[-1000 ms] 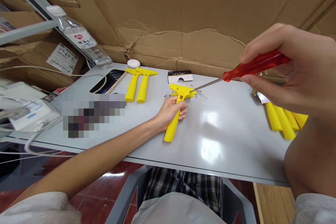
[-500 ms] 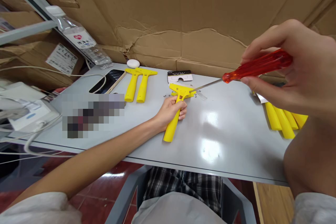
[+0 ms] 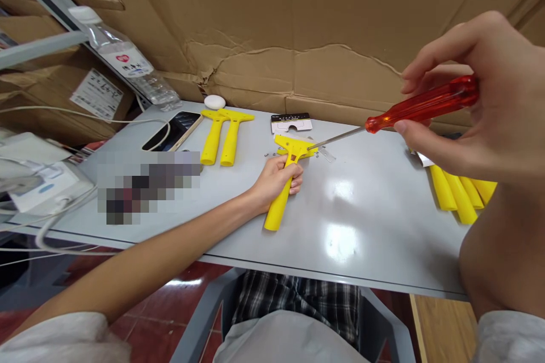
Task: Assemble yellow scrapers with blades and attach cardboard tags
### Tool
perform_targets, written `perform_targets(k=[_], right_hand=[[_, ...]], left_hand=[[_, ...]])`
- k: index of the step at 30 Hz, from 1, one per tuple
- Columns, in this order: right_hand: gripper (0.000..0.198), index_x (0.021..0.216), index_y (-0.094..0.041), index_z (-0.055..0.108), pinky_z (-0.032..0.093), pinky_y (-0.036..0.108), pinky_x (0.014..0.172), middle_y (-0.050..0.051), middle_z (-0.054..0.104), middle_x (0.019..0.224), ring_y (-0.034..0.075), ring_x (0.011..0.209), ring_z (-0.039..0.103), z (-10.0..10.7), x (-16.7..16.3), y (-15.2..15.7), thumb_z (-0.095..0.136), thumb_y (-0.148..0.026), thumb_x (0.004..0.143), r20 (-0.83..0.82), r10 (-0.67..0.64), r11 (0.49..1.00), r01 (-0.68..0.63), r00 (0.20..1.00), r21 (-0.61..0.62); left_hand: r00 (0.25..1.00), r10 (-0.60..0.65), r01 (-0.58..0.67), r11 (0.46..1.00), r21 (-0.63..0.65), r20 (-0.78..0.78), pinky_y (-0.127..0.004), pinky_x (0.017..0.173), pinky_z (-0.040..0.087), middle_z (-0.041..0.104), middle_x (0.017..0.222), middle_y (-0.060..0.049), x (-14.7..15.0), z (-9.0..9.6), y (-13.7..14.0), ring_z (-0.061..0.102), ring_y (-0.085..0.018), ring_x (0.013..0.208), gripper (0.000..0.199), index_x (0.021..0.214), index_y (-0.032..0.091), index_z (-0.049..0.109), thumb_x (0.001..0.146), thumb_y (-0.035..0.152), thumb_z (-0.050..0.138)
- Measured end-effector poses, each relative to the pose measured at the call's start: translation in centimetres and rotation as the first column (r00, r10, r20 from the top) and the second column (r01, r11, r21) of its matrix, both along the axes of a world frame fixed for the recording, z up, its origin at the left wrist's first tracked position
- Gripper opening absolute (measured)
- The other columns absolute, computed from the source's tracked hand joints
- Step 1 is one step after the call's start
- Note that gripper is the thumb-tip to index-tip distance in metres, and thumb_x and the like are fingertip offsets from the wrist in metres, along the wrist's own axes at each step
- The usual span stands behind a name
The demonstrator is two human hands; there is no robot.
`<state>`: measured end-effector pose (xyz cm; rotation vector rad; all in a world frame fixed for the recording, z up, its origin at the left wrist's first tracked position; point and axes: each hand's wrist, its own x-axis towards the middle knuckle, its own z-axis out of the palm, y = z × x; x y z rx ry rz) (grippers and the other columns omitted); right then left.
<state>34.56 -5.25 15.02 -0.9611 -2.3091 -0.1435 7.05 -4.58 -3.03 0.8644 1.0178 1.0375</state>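
Note:
My left hand [image 3: 279, 181] is wrapped round the handle of a yellow scraper [image 3: 279, 209], its T-shaped head pointing away from me. In my right hand [image 3: 481, 108] is a screwdriver with a clear red handle [image 3: 426, 105], pinched between thumb and fingers. Its thin metal shaft slants down to the left, and the tip meets the right side of the scraper's head. Behind that head lie another yellow piece, partly hidden, a thin metal blade [image 3: 327, 154] and several small screws [image 3: 266, 155].
Two yellow scrapers [image 3: 230, 139] lie left of centre, beside a phone [image 3: 172, 131] and a white round object [image 3: 214, 102]. A black-and-white box [image 3: 291, 122] stands at the back. More yellow handles [image 3: 457, 195] lie at right. A plastic bottle [image 3: 128, 59] leans at left, near cables.
The fingers of my right hand have loosened and shifted slightly on the red handle, which sits a little differently. The tip stays on the scraper's head, and my left hand holds still.

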Motion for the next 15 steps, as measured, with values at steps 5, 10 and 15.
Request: perform_targets(k=[5,10,15], right_hand=[[0.032,0.117,-0.035,0.061,0.070,0.036,0.075,-0.002,0.072,0.114,0.020,0.095,0.077,0.0,-0.3,-0.1,0.080,-0.034,0.092,-0.038,0.027,0.999,-0.027,0.999,-0.016],[0.035,0.102,-0.029,0.061,0.064,0.031,0.062,-0.005,0.068,0.085,0.016,0.073,0.074,0.1,-0.4,0.7,0.086,-0.051,0.089,-0.064,0.042,0.999,-0.042,0.997,0.009],[0.037,0.120,-0.035,0.059,0.070,0.035,0.079,0.000,0.067,0.119,0.021,0.104,0.075,-0.1,-0.4,0.1,0.080,-0.032,0.090,-0.071,0.051,0.996,-0.056,0.996,-0.064]], left_hand=[[1.000,0.000,0.000,1.000,0.000,0.001,-0.023,0.045,0.034,0.044,0.055,0.005,0.0,-0.1,0.0,0.044,-0.009,0.050,0.022,0.065,0.021,0.052,0.066,0.018,0.073],[1.000,0.005,-0.005,1.000,0.005,0.007,-0.023,0.045,0.034,0.044,0.057,0.005,0.0,-0.2,0.1,0.044,-0.008,0.050,0.023,0.065,0.021,0.051,0.066,0.018,0.074],[1.000,0.001,-0.001,1.000,0.004,0.004,-0.023,0.045,0.034,0.044,0.057,0.005,0.0,-0.2,0.1,0.044,-0.009,0.051,0.024,0.065,0.021,0.051,0.066,0.018,0.074]])
